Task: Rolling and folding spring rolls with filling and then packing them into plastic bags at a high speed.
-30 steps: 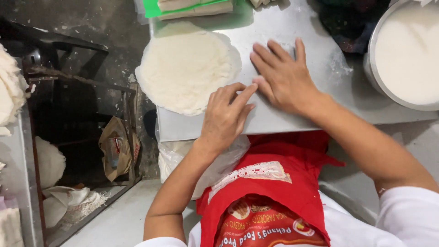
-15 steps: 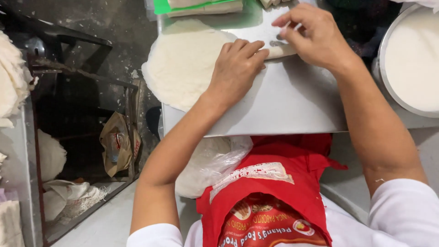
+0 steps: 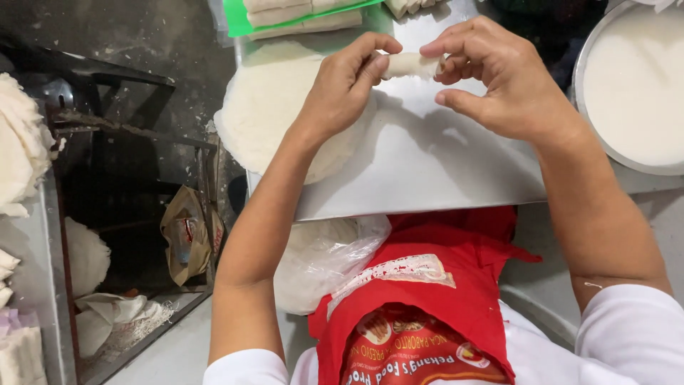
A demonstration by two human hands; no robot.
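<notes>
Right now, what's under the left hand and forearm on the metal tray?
Under the left hand lies a stack of thin round white wrappers, overhanging the metal tray. The hand and wrist cover the stack's right part, so that edge cannot be seen.

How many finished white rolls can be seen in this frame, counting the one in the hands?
At least 5: one roll held between the left hand and right hand; three stacked on the green tray at the top; at least one more, cut off by the top edge, right of it.

White roll (image 3: 412, 65), pale cream round wrapper (image 3: 267, 107), grey metal worktop (image 3: 442, 171), green tray (image 3: 239, 18), red apron (image 3: 442, 299) with white patch, white sleeves (image 3: 634, 335)
</notes>
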